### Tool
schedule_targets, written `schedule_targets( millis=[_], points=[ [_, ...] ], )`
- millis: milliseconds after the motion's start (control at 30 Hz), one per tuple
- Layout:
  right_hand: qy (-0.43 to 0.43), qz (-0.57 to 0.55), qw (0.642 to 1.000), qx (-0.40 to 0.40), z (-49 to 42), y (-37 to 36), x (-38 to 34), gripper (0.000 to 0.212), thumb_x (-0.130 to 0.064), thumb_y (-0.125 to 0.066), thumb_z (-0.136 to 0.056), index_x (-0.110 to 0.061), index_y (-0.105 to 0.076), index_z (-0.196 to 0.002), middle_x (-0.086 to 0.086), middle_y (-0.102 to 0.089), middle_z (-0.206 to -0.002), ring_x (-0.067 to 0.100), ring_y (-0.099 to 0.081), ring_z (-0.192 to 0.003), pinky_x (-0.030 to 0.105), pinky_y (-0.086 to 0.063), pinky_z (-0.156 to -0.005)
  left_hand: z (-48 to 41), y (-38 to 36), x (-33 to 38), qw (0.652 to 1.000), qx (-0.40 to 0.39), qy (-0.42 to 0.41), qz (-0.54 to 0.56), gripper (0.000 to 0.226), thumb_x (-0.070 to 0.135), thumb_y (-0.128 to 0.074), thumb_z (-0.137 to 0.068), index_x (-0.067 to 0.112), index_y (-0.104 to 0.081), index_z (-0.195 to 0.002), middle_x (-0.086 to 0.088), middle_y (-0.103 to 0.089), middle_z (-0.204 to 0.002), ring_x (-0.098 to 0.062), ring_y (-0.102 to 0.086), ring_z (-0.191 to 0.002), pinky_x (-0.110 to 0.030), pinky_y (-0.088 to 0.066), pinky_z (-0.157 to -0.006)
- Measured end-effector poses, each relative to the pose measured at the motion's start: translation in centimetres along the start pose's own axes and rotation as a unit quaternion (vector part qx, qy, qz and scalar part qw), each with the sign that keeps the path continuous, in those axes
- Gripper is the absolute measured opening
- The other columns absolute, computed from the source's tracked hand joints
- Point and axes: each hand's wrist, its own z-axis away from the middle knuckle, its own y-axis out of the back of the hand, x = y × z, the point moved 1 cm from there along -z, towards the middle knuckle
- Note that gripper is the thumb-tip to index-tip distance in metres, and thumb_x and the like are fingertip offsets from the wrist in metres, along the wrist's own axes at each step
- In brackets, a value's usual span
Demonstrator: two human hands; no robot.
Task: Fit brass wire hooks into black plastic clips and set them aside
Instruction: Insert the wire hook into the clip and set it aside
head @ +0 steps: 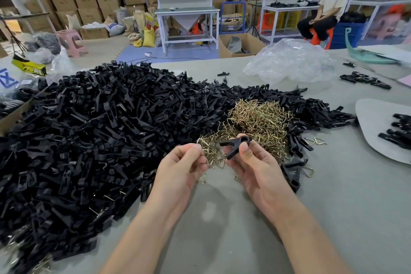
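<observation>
My right hand [253, 169] holds a black plastic clip [236, 145] between thumb and fingers, its round end pointing up and right. My left hand [180, 168] pinches a brass wire hook [203, 142] at its fingertips, just left of the clip and apart from it. Behind both hands lies a heap of brass hooks [255, 122]. A very large pile of black clips [93, 131] fills the left and middle of the grey table [333, 218]. A few clips fitted with hooks [295, 169] lie to the right of my right hand.
A crumpled clear plastic bag [289, 60] sits at the back right. A grey mat [375, 131] with several black clips lies at the right edge. A cardboard box edge [13, 115] is at the far left. A seated person [327, 9] is beyond the table.
</observation>
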Motion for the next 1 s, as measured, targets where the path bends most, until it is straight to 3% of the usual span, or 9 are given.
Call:
schedule_targets(
  millis=[133, 300, 467, 667, 833, 1000],
  points=[
    [0.045, 0.003, 0.999, -0.022, -0.1, 0.0, 0.2, 0.02, -0.013, -0.071, -0.077, -0.015, -0.076, -0.096, 0.012, -0.074, -0.106, 0.02, -0.072, -0.095, 0.025, -0.058, -0.078, 1.2, -1.5, -1.0, 0.995, -0.043, 0.056, 0.075, 0.02, 0.001, -0.06, -0.093, 0.0, -0.067, -0.112, -0.004, -0.066, -0.072, -0.01, -0.062, -0.061, -0.021, -0.056, -0.059],
    [0.112, 0.103, 0.988, -0.042, 0.0, -0.1, 0.4, 0.023, -0.024, -0.076, -0.075, -0.031, -0.076, -0.097, 0.004, -0.075, -0.112, 0.02, -0.071, -0.103, 0.03, -0.054, -0.088, 1.3, -1.7, -1.5, 0.99, -0.045, 0.09, 0.094, 0.024, 0.007, -0.063, -0.09, 0.006, -0.068, -0.113, -0.002, -0.068, -0.076, -0.009, -0.064, -0.063, -0.02, -0.054, -0.059],
    [0.133, 0.219, 0.964, -0.07, 0.5, -0.2, 0.4, 0.023, -0.017, -0.071, -0.085, -0.018, -0.071, -0.108, 0.007, -0.074, -0.111, 0.022, -0.071, -0.105, 0.027, -0.055, -0.091, 1.4, -1.7, -1.3, 0.991, -0.057, 0.1, 0.068, 0.023, 0.012, -0.061, -0.092, 0.009, -0.071, -0.112, -0.003, -0.073, -0.09, -0.008, -0.064, -0.069, -0.021, -0.05, -0.061],
    [0.145, 0.244, 0.957, -0.062, 0.8, -0.5, 0.2, 0.023, -0.006, -0.069, -0.086, -0.011, -0.068, -0.108, 0.003, -0.076, -0.107, 0.016, -0.072, -0.098, 0.02, -0.053, -0.084, 1.6, -1.6, -1.1, 0.988, -0.062, 0.133, 0.045, 0.033, 0.02, -0.067, -0.085, 0.007, -0.071, -0.115, -0.007, -0.072, -0.102, -0.012, -0.065, -0.085, -0.025, -0.048, -0.072],
    [0.143, 0.235, 0.96, -0.057, 0.8, -0.6, 0.3, 0.024, 0.0, -0.068, -0.087, -0.008, -0.067, -0.11, 0.002, -0.075, -0.11, 0.011, -0.072, -0.094, 0.017, -0.052, -0.08, 1.7, -1.8, -1.2, 0.979, -0.036, 0.179, 0.095, 0.012, 0.023, -0.073, -0.077, 0.016, -0.076, -0.086, -0.001, -0.071, -0.085, -0.011, -0.063, -0.076, -0.026, -0.049, -0.068],
    [0.159, 0.247, 0.954, -0.051, 0.8, -0.6, 0.6, 0.026, 0.006, -0.07, -0.085, -0.009, -0.067, -0.106, -0.005, -0.076, -0.107, 0.001, -0.069, -0.087, 0.012, -0.051, -0.074, 1.9, -2.0, -1.7, 0.971, 0.003, 0.189, 0.144, 0.011, 0.025, -0.071, -0.085, 0.016, -0.073, -0.09, 0.003, -0.065, -0.073, -0.009, -0.06, -0.069, -0.025, -0.046, -0.068]
  ],
)
